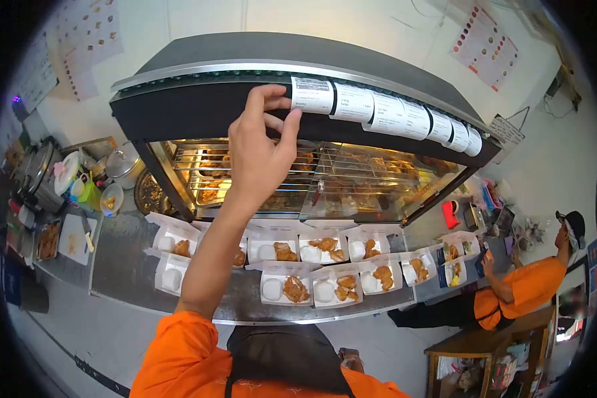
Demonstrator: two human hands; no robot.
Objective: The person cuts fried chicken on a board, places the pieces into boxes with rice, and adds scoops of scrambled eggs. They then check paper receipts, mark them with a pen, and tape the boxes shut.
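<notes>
My left hand [262, 146] is raised to the top front of a food warmer cabinet [199, 109]. Its thumb and curled fingers close on the left edge of the leftmost printed order slip [312, 96]. More slips [386, 113] hang in a row to the right along the dark front panel. My right hand is out of view. Below my arm, open white boxes stand in two rows on the metal counter [123, 265]. One box [285, 284] contains a round mound of rice [272, 289] beside browned fried chicken [296, 289]; several others look similar.
Wire racks [245, 166] and trays of food show inside the warmer. Pots [123, 164], a bowl [111, 199] and a cutting board with a knife [87, 232] are at the left. A person in an orange shirt [530, 292] stands at the right, near a wooden shelf [491, 341].
</notes>
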